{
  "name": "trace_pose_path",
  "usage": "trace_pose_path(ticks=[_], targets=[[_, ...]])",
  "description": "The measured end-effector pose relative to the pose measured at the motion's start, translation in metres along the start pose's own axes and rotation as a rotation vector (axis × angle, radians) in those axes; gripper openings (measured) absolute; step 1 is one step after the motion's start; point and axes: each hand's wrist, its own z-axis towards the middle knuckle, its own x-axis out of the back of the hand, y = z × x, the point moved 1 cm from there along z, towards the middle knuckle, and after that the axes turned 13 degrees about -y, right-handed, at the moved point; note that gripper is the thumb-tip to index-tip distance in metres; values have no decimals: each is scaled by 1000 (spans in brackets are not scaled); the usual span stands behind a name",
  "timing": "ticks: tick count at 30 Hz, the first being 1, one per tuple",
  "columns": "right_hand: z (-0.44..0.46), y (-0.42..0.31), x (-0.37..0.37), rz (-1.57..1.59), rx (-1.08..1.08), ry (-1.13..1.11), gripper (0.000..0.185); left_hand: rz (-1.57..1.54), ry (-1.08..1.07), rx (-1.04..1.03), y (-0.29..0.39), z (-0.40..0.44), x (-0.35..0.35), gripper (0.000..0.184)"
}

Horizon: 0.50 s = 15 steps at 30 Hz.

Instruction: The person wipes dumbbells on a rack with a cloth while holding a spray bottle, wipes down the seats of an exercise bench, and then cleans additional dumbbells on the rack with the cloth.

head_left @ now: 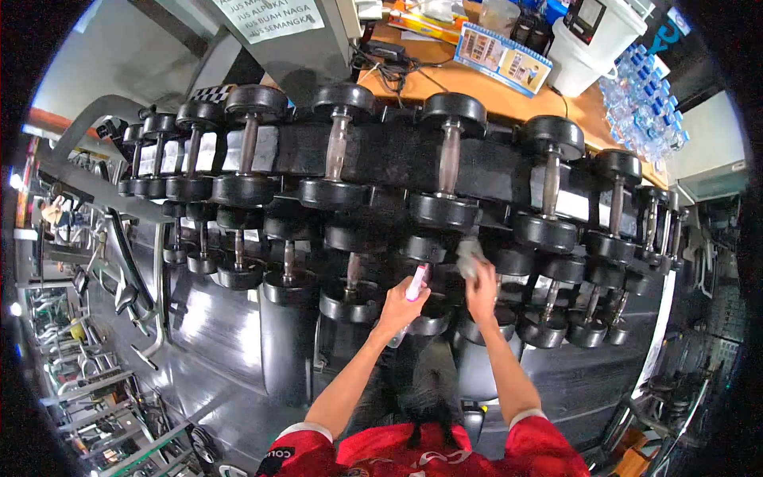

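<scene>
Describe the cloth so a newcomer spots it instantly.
Find the two-row dumbbell rack spanning the view. Just right of its middle, the right hand holds the cloth at its fingertips. It's pale grey and motion-blurred, unlike the round black dumbbell heads around it.

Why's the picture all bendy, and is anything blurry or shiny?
Head view: the dumbbell rows bow, likely from a wide lens; head view: the grey cloth in the right hand looks smeared, perhaps by motion; head view: white glare on the floor.
</scene>
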Motion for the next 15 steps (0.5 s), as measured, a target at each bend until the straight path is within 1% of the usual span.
trace_pose_path(ticks=[1, 2, 3, 4, 6, 8, 10, 11, 12, 14, 15], targets=[[10, -5, -16, -69, 155, -45, 49, -29, -1, -23, -1, -5, 2, 17], [29, -21, -23, -184, 198, -304, 52, -59, -3, -46, 0, -10, 5, 17], [40, -44, -30, -282, 362, -280, 53, -84, -49, 7, 6, -19, 10, 17], [46, -49, -54, -326, 287, -305, 49, -83, -53, 8, 4, -24, 14, 17], [70, -68, -79, -442, 455, -323, 35, -175, -31, 91, -7, -39, 17, 17], [87, -80, -112, -755, 432, -499, 27, -181, -23, 102, -20, -51, 22, 18], [97, -85, -145, -923, 357, -529, 22, -243, -1, 114, -34, -60, 27, 19], [96, -88, -150, -977, 323, -455, 19, -219, 21, 134, -41, -63, 28, 19], [96, -86, -148, -982, 327, -457, 19, -225, 22, 132, -46, -66, 31, 19], [94, -76, -134, -781, 428, -442, 20, -228, 13, 116, -56, -73, 34, 19], [91, -77, -116, -689, 508, -431, 22, -256, 20, 133, -59, -75, 35, 20]])
